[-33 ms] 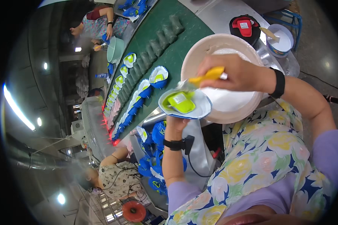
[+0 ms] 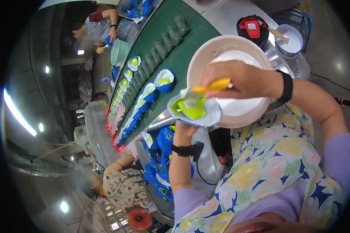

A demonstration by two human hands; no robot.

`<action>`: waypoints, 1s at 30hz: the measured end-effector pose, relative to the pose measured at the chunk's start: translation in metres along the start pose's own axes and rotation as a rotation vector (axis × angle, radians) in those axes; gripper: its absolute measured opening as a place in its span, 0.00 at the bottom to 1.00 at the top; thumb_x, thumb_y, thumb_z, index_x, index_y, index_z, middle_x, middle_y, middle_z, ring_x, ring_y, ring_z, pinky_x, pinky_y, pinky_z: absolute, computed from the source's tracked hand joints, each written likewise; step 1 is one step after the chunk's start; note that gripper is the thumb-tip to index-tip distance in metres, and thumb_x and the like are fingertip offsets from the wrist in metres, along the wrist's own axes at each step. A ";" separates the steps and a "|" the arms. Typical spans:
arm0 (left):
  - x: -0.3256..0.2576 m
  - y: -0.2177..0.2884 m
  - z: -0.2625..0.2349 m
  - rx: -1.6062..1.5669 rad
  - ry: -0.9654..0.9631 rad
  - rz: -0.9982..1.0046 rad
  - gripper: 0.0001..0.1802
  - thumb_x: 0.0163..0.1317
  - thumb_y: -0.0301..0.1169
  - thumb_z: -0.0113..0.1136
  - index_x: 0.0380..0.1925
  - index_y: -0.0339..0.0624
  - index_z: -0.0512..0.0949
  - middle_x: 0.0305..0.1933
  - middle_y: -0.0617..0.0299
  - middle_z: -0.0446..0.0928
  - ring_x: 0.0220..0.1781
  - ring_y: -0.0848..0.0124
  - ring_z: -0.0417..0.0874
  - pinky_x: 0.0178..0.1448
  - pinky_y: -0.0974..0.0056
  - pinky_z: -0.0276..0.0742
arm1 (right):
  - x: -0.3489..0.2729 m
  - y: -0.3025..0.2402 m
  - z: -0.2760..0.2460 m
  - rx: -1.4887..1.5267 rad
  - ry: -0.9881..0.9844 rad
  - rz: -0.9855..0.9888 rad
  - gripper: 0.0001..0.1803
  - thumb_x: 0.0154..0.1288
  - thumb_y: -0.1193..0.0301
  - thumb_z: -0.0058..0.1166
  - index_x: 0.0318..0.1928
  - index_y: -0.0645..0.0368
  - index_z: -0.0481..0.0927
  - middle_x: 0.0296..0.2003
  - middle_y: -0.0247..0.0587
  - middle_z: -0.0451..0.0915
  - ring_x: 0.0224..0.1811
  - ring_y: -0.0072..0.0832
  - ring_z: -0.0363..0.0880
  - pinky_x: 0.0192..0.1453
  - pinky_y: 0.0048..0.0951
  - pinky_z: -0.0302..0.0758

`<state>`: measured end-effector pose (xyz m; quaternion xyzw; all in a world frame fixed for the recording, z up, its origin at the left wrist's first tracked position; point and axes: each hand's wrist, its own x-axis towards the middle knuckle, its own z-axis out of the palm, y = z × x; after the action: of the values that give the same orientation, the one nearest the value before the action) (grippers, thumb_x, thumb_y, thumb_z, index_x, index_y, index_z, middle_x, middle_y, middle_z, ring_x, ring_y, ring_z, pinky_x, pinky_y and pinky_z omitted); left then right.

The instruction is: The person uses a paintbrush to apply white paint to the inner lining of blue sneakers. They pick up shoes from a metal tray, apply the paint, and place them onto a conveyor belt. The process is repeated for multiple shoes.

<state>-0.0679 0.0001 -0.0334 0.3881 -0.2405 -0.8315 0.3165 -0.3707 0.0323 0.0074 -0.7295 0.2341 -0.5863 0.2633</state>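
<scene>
By the big tub (image 2: 194, 64), a shoe top (image 2: 211, 112) is held from below by the left hand (image 2: 186, 130), and a yellow brush (image 2: 216, 84) is gripped by the right hand (image 2: 241, 77) over the tub.

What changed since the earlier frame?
The shoe upper on the left hand shifted slightly right and down in the picture. The right hand moved slightly down and left with the yellow-handled brush. Nothing taken or released. The basin and green surface stayed put.
</scene>
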 end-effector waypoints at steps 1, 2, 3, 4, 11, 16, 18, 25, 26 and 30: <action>0.000 -0.014 0.004 -0.125 -0.069 -0.097 0.26 0.70 0.49 0.48 0.60 0.45 0.72 0.60 0.55 0.75 0.59 0.59 0.79 0.63 0.50 0.76 | 0.003 0.000 0.006 0.030 -0.028 -0.120 0.14 0.60 0.71 0.66 0.44 0.59 0.77 0.40 0.43 0.81 0.42 0.40 0.82 0.45 0.33 0.79; 0.000 -0.023 -0.004 -0.238 -0.116 -0.153 0.28 0.70 0.52 0.45 0.62 0.46 0.70 0.62 0.54 0.74 0.62 0.55 0.76 0.67 0.46 0.71 | 0.008 -0.002 0.011 0.006 -0.053 -0.194 0.13 0.61 0.70 0.65 0.43 0.59 0.77 0.39 0.42 0.81 0.42 0.40 0.82 0.44 0.34 0.79; 0.002 -0.029 -0.002 -0.352 -0.161 -0.208 0.30 0.71 0.54 0.42 0.64 0.47 0.68 0.63 0.52 0.72 0.64 0.52 0.74 0.71 0.43 0.66 | 0.011 -0.002 0.015 -0.017 -0.080 -0.269 0.13 0.62 0.68 0.64 0.43 0.58 0.77 0.38 0.41 0.81 0.41 0.39 0.82 0.42 0.34 0.79; 0.001 -0.037 0.001 -0.391 -0.055 -0.218 0.32 0.70 0.57 0.43 0.63 0.45 0.69 0.63 0.50 0.73 0.63 0.51 0.75 0.69 0.40 0.67 | 0.012 0.000 0.016 -0.055 -0.102 -0.244 0.12 0.64 0.66 0.61 0.42 0.59 0.76 0.37 0.42 0.80 0.40 0.41 0.81 0.42 0.36 0.78; 0.001 -0.019 0.005 -0.280 -0.226 -0.112 0.28 0.68 0.49 0.52 0.59 0.40 0.71 0.55 0.54 0.79 0.50 0.61 0.85 0.43 0.60 0.87 | 0.011 0.012 0.003 -0.185 -0.098 0.162 0.13 0.63 0.63 0.62 0.38 0.60 0.76 0.29 0.45 0.78 0.28 0.42 0.79 0.33 0.34 0.76; 0.002 -0.019 0.003 0.090 0.019 0.288 0.27 0.69 0.47 0.52 0.60 0.40 0.71 0.59 0.55 0.76 0.58 0.61 0.80 0.62 0.55 0.77 | 0.010 0.012 -0.011 -0.170 -0.178 0.506 0.15 0.62 0.63 0.62 0.33 0.62 0.75 0.23 0.47 0.78 0.23 0.39 0.78 0.28 0.30 0.72; 0.002 -0.002 0.000 0.190 0.035 0.235 0.27 0.69 0.46 0.52 0.61 0.41 0.70 0.58 0.56 0.77 0.58 0.62 0.80 0.62 0.55 0.78 | 0.008 0.006 -0.019 -0.197 -0.172 0.555 0.14 0.63 0.64 0.62 0.35 0.62 0.76 0.24 0.46 0.79 0.24 0.38 0.78 0.29 0.30 0.72; -0.001 0.006 0.039 0.304 0.166 0.322 0.24 0.70 0.43 0.50 0.62 0.45 0.69 0.58 0.58 0.76 0.56 0.64 0.80 0.60 0.57 0.79 | 0.013 0.008 -0.005 -0.197 -0.057 0.013 0.08 0.65 0.68 0.57 0.40 0.59 0.75 0.35 0.45 0.79 0.36 0.43 0.80 0.39 0.38 0.75; 0.002 0.009 0.041 0.296 0.126 0.347 0.24 0.70 0.43 0.50 0.62 0.45 0.69 0.58 0.59 0.76 0.57 0.65 0.80 0.60 0.57 0.79 | 0.009 0.015 0.001 -0.249 -0.112 -0.025 0.08 0.65 0.68 0.57 0.40 0.58 0.75 0.35 0.45 0.79 0.36 0.44 0.79 0.40 0.38 0.75; 0.018 0.018 0.028 0.214 0.190 0.435 0.24 0.69 0.41 0.52 0.62 0.45 0.69 0.57 0.60 0.77 0.56 0.65 0.81 0.60 0.57 0.79 | 0.001 0.011 -0.009 -0.295 -0.228 0.083 0.09 0.65 0.68 0.58 0.40 0.59 0.76 0.36 0.45 0.78 0.37 0.44 0.79 0.41 0.38 0.76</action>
<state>-0.0926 -0.0209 -0.0141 0.4349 -0.3740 -0.6735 0.4663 -0.3793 0.0224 0.0020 -0.8115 0.3159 -0.4480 0.2022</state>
